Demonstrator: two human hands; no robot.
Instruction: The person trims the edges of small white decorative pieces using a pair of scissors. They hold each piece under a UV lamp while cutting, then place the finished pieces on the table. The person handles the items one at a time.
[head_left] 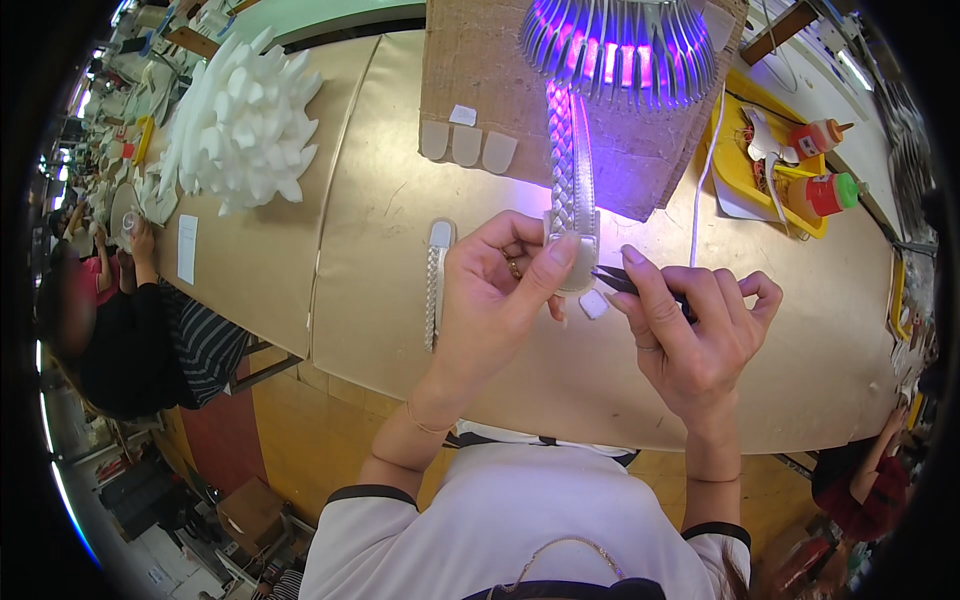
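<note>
Left hand [500,290] pinching braided strap [572,170]

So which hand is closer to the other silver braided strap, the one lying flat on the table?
Left. The left hand is just beside the flat braided strap, almost touching it. The right hand is farther off, on the far side of the left hand, holding dark tweezers.

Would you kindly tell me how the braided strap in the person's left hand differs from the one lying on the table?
The held strap is pinched at its end tab by the left hand and runs up under the purple lamp, tinted violet; the loose strap lies untouched on the table, plain white and looking narrower. Both are braided with a smooth end tab.
</note>
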